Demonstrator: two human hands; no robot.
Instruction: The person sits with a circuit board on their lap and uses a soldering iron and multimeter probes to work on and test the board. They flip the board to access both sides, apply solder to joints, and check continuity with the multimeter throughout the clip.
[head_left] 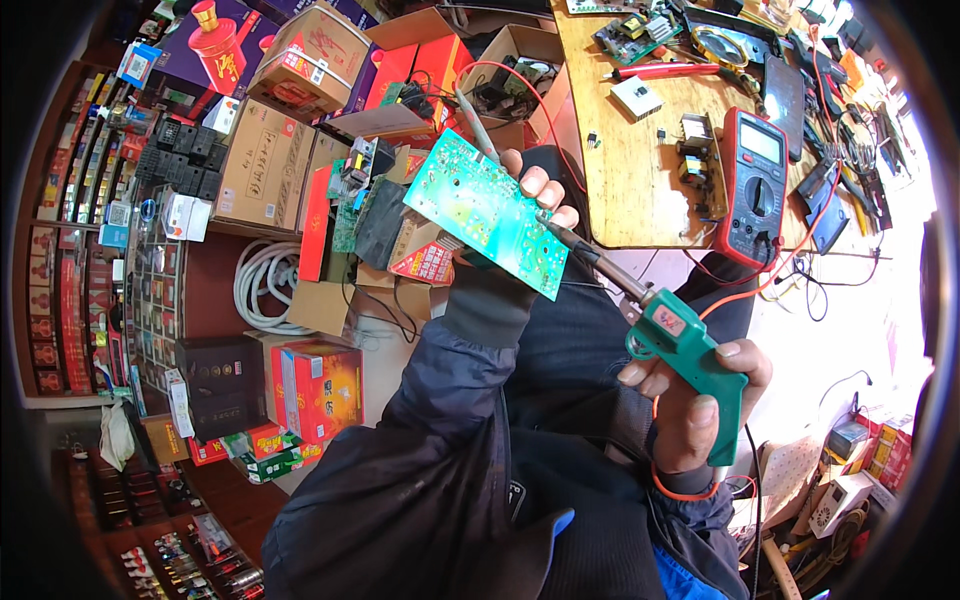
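Observation:
A green circuit board [485, 215] is tilted in front of me, its soldered side up. My left hand [540, 190] grips it from beneath and along its far edge, with the fingertips showing over that edge. A grey pen-shaped tool [476, 122] with a red cord runs behind the board beside those fingers; its lower part is hidden. In my right hand [690, 420] is a green soldering gun [690, 345], its grip wrapped by my fingers. The gun's dark tip touches or hovers just over the board's right part, near my left fingertips. An orange cord passes around my right wrist.
On the wooden table [640, 210] at upper right lie a red multimeter [755, 185], a magnifier [720, 46], a small white box [636, 98] and several tools. Cardboard boxes [265, 165] and a coiled white hose [268, 285] stand at left. A loose red lead crosses beside the table.

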